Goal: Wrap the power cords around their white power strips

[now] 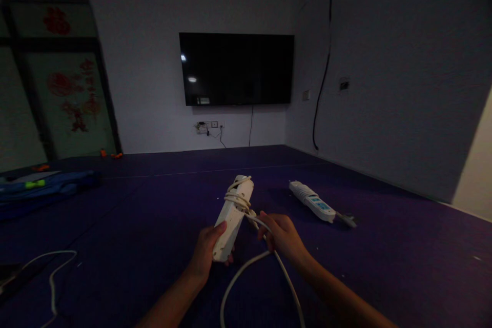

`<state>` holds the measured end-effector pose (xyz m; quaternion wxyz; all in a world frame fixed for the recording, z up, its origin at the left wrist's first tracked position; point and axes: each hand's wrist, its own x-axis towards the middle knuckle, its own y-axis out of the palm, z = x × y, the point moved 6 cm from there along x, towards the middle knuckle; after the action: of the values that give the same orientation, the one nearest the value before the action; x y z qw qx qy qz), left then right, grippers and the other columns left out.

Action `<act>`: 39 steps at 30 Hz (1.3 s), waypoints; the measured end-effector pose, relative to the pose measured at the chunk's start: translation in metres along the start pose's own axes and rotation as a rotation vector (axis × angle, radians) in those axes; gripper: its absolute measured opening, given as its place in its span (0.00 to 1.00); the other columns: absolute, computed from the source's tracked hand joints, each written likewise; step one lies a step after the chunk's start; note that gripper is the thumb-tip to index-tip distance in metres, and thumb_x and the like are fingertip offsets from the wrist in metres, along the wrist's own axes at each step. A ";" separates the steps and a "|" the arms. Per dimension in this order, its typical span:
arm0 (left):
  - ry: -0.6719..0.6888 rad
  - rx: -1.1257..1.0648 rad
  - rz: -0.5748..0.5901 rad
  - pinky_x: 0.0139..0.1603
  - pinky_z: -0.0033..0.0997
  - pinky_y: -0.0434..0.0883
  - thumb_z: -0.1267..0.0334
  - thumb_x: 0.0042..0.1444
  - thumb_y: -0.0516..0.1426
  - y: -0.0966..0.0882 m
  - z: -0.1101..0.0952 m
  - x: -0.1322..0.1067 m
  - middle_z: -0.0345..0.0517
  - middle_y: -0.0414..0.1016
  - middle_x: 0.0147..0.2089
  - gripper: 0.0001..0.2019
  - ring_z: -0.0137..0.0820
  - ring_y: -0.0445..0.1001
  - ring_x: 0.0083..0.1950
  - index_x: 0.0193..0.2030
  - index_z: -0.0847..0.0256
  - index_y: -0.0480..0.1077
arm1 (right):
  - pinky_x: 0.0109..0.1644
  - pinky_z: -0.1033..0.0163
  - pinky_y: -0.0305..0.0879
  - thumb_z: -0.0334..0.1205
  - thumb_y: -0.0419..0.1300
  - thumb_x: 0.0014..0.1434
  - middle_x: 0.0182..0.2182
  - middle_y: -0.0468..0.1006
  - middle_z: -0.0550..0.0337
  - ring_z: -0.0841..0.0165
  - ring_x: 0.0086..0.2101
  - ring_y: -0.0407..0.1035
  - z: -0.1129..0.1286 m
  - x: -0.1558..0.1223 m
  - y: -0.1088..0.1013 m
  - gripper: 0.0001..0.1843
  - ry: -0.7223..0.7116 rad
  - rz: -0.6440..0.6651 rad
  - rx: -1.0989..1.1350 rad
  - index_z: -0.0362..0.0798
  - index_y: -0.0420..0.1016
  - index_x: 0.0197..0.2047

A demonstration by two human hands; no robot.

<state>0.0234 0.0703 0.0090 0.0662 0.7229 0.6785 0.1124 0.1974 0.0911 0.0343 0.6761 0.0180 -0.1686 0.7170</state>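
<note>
My left hand (207, 247) grips the lower end of a white power strip (229, 229), its thumb on top and its fingers underneath. Several turns of white cord (237, 200) are wound around the strip's far half. To the right of the strip, my right hand (280, 234) is closed on the loose part of the cord (246, 264), which hangs in a loop toward the bottom edge. A second white power strip (321, 208) with blue socket faces lies on the purple floor to the right, its cord wrapped around it and its plug end beside it.
Blue cloth (57, 187) with a yellow-green item lies at the left. Another white cable (52, 279) runs across the purple floor (154, 277) at lower left. Small orange objects (116, 155) lie near the door. A television (238, 69) hangs on the far wall; a black cable (326, 61) dangles at right.
</note>
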 end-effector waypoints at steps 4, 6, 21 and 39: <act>0.077 0.114 -0.056 0.15 0.25 0.60 0.44 0.43 0.60 -0.006 -0.002 0.003 0.44 0.69 0.17 0.23 0.27 0.65 0.14 0.23 0.68 0.70 | 0.15 0.69 0.50 0.60 0.54 0.50 0.14 0.72 0.59 0.75 0.11 0.59 -0.005 0.001 0.004 0.27 0.135 0.033 0.233 0.42 0.71 0.21; 0.132 0.204 -0.072 0.16 0.24 0.59 0.47 0.42 0.62 -0.007 -0.006 0.002 0.42 0.68 0.16 0.21 0.27 0.65 0.15 0.24 0.68 0.71 | 0.15 0.69 0.51 0.55 0.56 0.49 0.17 0.75 0.57 0.74 0.12 0.61 -0.008 0.001 0.006 0.22 0.212 0.041 0.322 0.41 0.73 0.26; 0.439 0.718 -0.138 0.47 0.37 0.67 0.54 0.44 0.61 -0.005 -0.023 -0.009 0.56 0.77 0.43 0.22 0.46 0.73 0.47 0.46 0.60 0.74 | 0.27 0.66 0.64 0.49 0.44 0.62 0.19 0.76 0.53 0.68 0.20 0.71 -0.022 -0.004 0.023 0.22 0.453 0.228 0.533 0.41 0.71 0.33; 0.797 1.703 -0.353 0.31 0.33 0.67 0.48 0.56 0.50 0.004 -0.028 -0.007 0.50 0.71 0.34 0.29 0.36 0.72 0.33 0.59 0.66 0.63 | 0.26 0.66 0.61 0.64 0.64 0.39 0.15 0.67 0.67 0.74 0.18 0.62 -0.020 -0.004 0.037 0.30 0.207 0.268 0.495 0.44 0.70 0.31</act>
<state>0.0195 0.0612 0.0362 -0.7017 0.3242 0.6045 -0.1928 0.1653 0.0919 0.0061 0.5640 0.0865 0.0804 0.8173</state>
